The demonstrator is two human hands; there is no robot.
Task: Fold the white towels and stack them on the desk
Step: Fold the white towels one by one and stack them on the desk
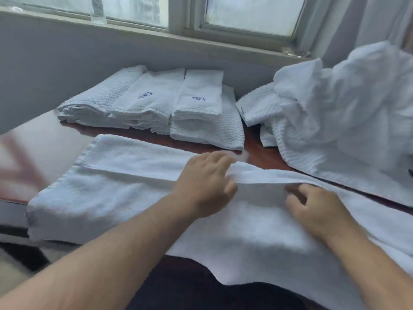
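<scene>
Towel on desk | left hand, right hand pinch its raised fold

The towel pile is blurred and cropped.

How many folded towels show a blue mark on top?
2. The middle marked towel tops the centre folded pile; the right marked towel tops the right folded pile. Others may be hidden lower down.
</scene>
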